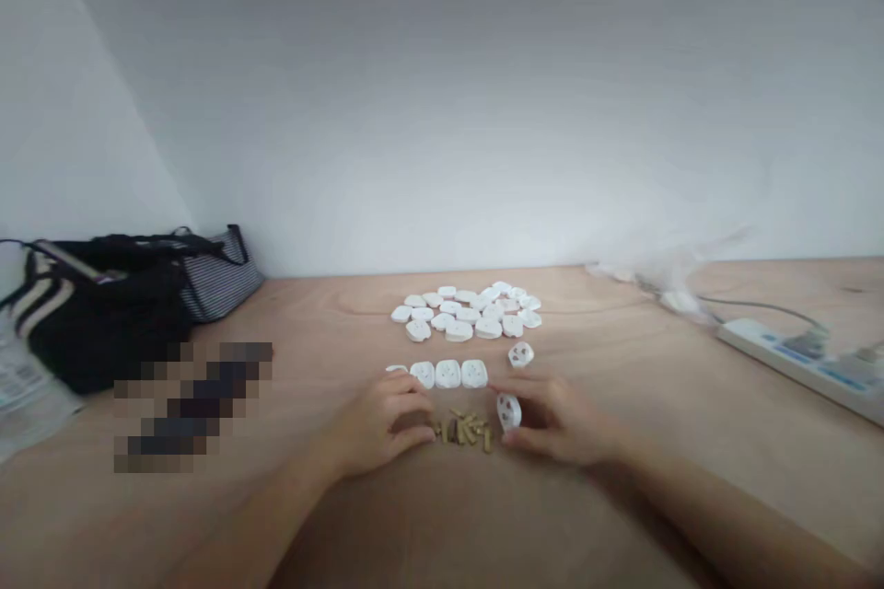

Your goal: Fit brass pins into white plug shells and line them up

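Note:
Between the thumb and fingers of my right hand (pixel 559 419), a white plastic socket shell (pixel 509 412) is held tilted, its dark openings showing. My left hand (pixel 379 423) lies at the left of a small pile of brass-coloured metal pieces (pixel 468 428), thumb and forefinger apart. The thumb tip is close to the pile's edge; whether it touches a piece I cannot tell. Just beyond, several white socket shells (pixel 447 375) stand in a row, the leftmost partly hidden by my left hand. Another shell with dark openings (pixel 520 354) sits beyond my right hand.
Farther back lies a cluster of white shells (pixel 467 316) on the wooden table (pixel 331 322). At the left are a black bag (pixel 110 313) and a pixelated dark object (pixel 197 405). A white power strip (pixel 794 359) with cables and clear plastic wrap (pixel 669 276) occupy the right.

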Demonstrator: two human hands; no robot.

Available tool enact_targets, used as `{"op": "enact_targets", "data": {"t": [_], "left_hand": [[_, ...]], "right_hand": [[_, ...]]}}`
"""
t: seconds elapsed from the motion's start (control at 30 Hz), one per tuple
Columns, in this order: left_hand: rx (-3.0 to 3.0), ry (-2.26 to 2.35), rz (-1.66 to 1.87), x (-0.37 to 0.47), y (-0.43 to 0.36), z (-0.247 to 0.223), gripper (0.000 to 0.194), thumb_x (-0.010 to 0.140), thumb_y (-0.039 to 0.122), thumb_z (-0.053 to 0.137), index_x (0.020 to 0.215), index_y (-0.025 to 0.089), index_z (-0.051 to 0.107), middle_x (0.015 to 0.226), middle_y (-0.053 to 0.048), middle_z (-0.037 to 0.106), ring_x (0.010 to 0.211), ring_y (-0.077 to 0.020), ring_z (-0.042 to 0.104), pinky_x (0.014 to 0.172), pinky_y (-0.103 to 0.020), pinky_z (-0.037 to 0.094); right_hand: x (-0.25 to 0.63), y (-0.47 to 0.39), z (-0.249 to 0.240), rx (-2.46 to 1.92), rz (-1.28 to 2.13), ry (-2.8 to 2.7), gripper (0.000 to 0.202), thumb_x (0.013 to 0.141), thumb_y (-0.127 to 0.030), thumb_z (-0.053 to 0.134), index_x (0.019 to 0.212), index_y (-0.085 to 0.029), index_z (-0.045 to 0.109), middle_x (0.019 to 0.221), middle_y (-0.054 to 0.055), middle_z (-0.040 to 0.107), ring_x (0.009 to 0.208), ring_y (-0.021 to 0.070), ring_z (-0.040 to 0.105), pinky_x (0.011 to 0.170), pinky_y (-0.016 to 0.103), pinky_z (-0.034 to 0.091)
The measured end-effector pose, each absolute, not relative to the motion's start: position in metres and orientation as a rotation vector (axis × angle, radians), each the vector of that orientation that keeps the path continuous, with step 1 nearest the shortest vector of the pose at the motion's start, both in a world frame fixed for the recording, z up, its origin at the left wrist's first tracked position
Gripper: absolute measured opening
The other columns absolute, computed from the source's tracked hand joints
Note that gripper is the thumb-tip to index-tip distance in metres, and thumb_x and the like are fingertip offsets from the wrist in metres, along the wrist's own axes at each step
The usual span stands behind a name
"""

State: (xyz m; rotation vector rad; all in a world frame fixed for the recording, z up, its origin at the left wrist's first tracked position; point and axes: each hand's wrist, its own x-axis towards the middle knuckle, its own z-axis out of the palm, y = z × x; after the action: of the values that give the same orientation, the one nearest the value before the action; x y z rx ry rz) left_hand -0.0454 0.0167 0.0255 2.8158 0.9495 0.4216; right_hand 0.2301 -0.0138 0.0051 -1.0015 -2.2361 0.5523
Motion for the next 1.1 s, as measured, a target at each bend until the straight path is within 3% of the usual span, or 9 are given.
{"op": "enact_targets", "data": {"t": [0.23, 0.5, 0.77, 0.9, 1.1], "left_hand": [[2.841, 0.913, 0.413, -0.044, 0.016, 0.025, 0.014, 0.084, 0.028, 0.056, 0.09, 0.021, 0.066, 0.089, -0.005, 0.061, 0.085, -0.019, 0.054, 0.077, -0.029, 0.043], [2.829, 0.89, 0.437, -0.042, 0.014, 0.027, 0.012, 0.083, 0.026, 0.057, 0.088, 0.021, 0.067, 0.086, -0.004, 0.062, 0.084, -0.0184, 0.055, 0.076, -0.028, 0.042], [2.826, 0.885, 0.447, -0.042, 0.015, 0.024, 0.013, 0.083, 0.026, 0.056, 0.089, 0.02, 0.067, 0.087, -0.005, 0.062, 0.084, -0.0183, 0.055, 0.075, -0.028, 0.043], [2.822, 0.879, 0.455, -0.042, 0.015, 0.024, 0.013, 0.083, 0.027, 0.056, 0.09, 0.021, 0.066, 0.088, -0.005, 0.062, 0.084, -0.0184, 0.055, 0.075, -0.028, 0.043], [2.838, 0.885, 0.444, -0.041, 0.013, 0.026, 0.013, 0.084, 0.027, 0.056, 0.089, 0.021, 0.066, 0.085, -0.004, 0.062, 0.083, -0.0185, 0.054, 0.076, -0.029, 0.042]], "right_hand": [[0.229, -0.016, -0.003, -1.091, 0.73, -2.025, 0.04, 0.061, -0.013, 0.068, 0.099, -0.019, 0.057, 0.088, 0.002, 0.065, 0.078, 0.0175, 0.06, 0.07, 0.029, 0.05], [0.231, -0.016, 0.005, -0.956, 0.651, -2.128, 0.044, 0.066, -0.023, 0.07, 0.109, -0.022, 0.062, 0.101, 0.005, 0.066, 0.091, 0.0234, 0.06, 0.081, 0.037, 0.047], [0.233, -0.016, 0.001, -0.978, 0.615, -2.11, 0.052, 0.067, -0.019, 0.068, 0.118, -0.021, 0.055, 0.111, 0.008, 0.062, 0.101, 0.025, 0.057, 0.088, 0.04, 0.044], [0.233, -0.015, -0.002, -0.975, 0.673, -2.027, 0.048, 0.065, -0.019, 0.07, 0.11, -0.019, 0.055, 0.103, 0.005, 0.063, 0.093, 0.0208, 0.059, 0.082, 0.035, 0.047], [0.232, -0.017, -0.004, -1.05, 0.731, -1.98, 0.035, 0.059, -0.032, 0.077, 0.086, -0.019, 0.06, 0.089, 0.002, 0.067, 0.081, 0.0198, 0.062, 0.076, 0.033, 0.049]]}}
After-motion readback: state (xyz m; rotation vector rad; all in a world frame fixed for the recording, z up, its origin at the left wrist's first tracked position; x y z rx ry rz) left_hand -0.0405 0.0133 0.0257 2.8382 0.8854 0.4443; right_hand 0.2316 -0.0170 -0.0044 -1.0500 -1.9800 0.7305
